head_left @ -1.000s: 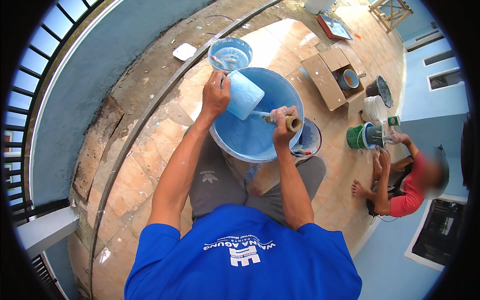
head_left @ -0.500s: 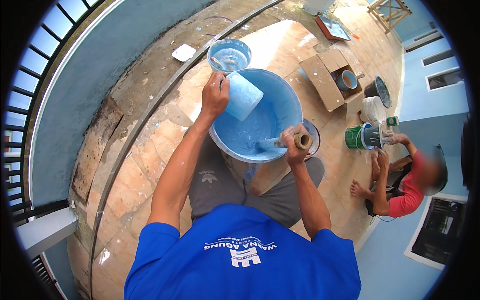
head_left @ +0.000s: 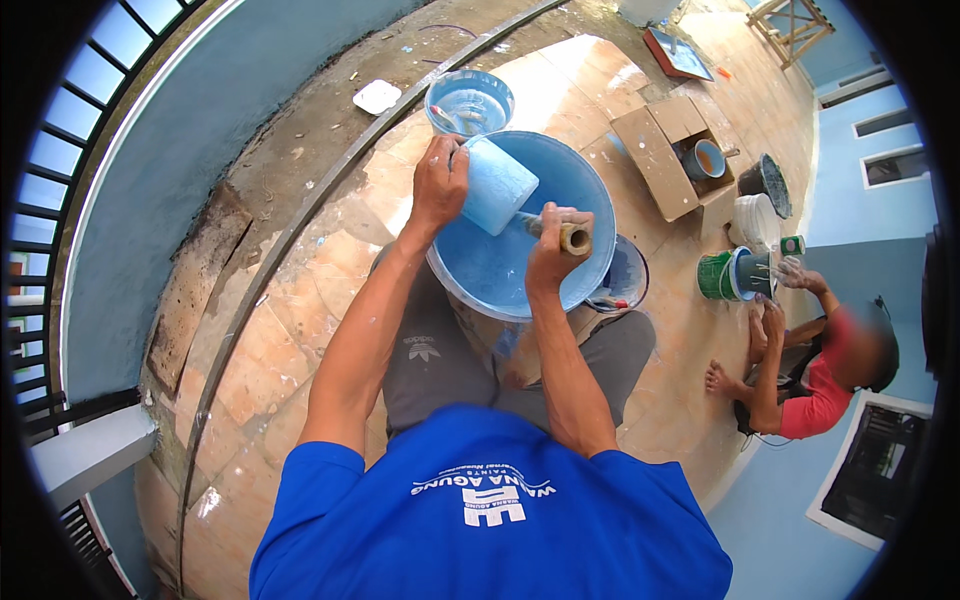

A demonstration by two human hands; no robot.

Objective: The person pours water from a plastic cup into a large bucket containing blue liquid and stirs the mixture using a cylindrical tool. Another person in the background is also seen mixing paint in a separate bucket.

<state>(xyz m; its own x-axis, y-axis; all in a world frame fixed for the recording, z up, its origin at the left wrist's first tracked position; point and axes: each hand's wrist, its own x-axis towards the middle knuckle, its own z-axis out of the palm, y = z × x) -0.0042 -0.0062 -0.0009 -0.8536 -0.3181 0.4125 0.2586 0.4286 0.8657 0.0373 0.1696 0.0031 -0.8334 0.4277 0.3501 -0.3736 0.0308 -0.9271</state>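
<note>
Left hand (head_left: 440, 183) holds tub (head_left: 500, 187); small bucket (head_left: 485, 95) just beyond.

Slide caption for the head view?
Left hand holds a blue container over a tub; right hand grips a hollow handle.

Ctr of frame: L hand (head_left: 440, 185) grips lt-blue container (head_left: 497, 182), tilted over lg blue tub (head_left: 495, 265). R hand (head_left: 552, 250) holds tool by round hollow handle (head_left: 577, 239); its far end's at the container, contact unclear. Ctr-R, just beside tub: sm bucket (head_left: 628, 272), partly hidden. Upper ctr: blue bucket (head_left: 482, 96) w/ brush (head_left: 443, 118) inside. Upper L: white tray (head_left: 377, 97). Upper R: cardboard box (head_left: 650, 165) w/ blue pot (head_left: 705, 160) in it. Far R: co-worker (head_left: 815, 405) in red top, hands nr green bucket (head_left: 715, 277).
</note>
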